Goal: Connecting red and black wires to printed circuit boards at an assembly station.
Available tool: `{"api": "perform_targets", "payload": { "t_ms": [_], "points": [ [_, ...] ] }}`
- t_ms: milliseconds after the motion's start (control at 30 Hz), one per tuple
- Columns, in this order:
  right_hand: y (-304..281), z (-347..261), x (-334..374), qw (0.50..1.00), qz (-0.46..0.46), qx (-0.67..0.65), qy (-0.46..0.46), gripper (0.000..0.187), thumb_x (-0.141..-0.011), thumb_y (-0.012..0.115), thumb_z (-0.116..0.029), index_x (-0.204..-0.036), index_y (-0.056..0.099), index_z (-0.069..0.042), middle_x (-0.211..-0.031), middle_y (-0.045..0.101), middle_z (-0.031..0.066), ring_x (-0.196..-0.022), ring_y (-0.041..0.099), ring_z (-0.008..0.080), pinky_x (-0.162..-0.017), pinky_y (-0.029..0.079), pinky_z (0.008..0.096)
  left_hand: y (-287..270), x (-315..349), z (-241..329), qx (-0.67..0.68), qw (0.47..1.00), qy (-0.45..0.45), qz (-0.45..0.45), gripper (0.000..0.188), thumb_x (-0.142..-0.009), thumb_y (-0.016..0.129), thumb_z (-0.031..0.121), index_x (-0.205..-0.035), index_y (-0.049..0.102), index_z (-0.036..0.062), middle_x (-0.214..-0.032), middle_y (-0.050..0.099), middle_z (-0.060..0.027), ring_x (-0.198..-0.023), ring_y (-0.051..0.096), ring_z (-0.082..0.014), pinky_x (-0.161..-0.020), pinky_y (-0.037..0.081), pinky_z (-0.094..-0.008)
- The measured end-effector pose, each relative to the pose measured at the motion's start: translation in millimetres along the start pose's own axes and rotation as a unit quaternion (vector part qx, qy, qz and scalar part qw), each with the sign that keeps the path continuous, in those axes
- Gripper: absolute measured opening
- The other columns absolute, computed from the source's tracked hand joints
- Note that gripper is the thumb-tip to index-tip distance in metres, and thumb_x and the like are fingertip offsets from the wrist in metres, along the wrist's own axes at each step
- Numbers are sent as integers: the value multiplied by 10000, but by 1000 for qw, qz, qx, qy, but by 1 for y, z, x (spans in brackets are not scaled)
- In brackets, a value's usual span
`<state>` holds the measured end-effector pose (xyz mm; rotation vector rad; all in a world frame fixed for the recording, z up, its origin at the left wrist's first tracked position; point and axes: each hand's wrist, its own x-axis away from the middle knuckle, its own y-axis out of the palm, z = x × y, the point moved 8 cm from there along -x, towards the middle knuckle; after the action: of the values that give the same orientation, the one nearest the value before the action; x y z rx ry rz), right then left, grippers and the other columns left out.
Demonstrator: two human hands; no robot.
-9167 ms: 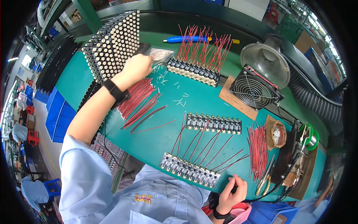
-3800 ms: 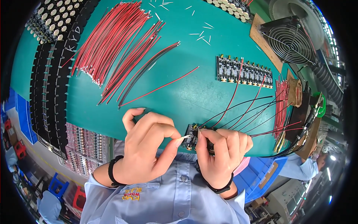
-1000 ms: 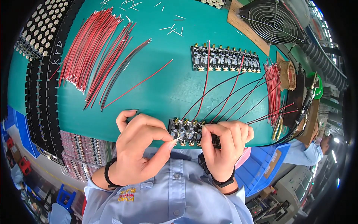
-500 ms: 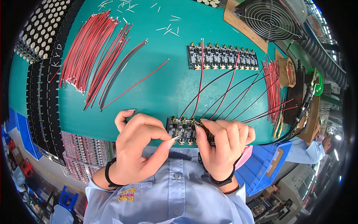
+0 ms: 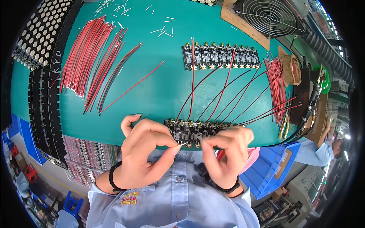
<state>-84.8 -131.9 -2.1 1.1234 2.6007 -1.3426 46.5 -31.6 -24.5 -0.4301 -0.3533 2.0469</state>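
My left hand (image 5: 146, 152) pinches a thin white strip (image 5: 183, 144) between thumb and forefinger, its tip close to the near edge of a black circuit board panel (image 5: 182, 131). My right hand (image 5: 227, 152) is closed just in front of the same panel, farther right. Its fingers are curled and slightly blurred, and I cannot make out what, if anything, they hold. Several red and black wires run from the panel's far edge across the mat. The right part of the panel is partly hidden behind my right hand.
Beyond lies a second circuit board panel (image 5: 222, 56). A large pile of red and black wires (image 5: 85, 57) lies left, another wire bundle (image 5: 275, 91) right. White strips are scattered at the back of the green mat (image 5: 152, 91). A fan (image 5: 270, 17) stands far right; a blue bin (image 5: 262, 174) sits nearer.
My right hand has drawn back from the panel's far edge to its near side, uncovering more of the board. My left hand keeps its pinch on the strip. The view has shifted slightly.
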Motion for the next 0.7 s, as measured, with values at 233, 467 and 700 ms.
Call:
{"api": "perform_targets", "payload": {
  "t_ms": [233,467,700],
  "points": [
    [-6,8,-1,986,13,166,9,203,-651,767,-74,-808,652,-134,-799,555,-14,-783,504,205,-775,298,340,1,-1,-2,-14,1000,-11,-6,110,-709,750,73,-767,661,101,-803,639,-6,-752,583,-147,-952,250,-424],
    [-2,6,-5,983,-8,181,4,197,-645,756,-96,-795,638,-144,-807,549,-17,-826,497,206,-793,284,358,1,-2,-2,-15,1000,-15,-5,120,-695,755,73,-765,662,103,-803,638,-8,-741,581,-148,-960,248,-426],
    [2,7,-7,983,-17,184,8,205,-628,744,-95,-783,619,-143,-816,548,-13,-834,496,211,-790,285,364,1,-1,-3,-11,1000,-12,-9,125,-686,748,70,-768,658,99,-803,638,-16,-739,579,-151,-967,247,-427]
  ]
}}
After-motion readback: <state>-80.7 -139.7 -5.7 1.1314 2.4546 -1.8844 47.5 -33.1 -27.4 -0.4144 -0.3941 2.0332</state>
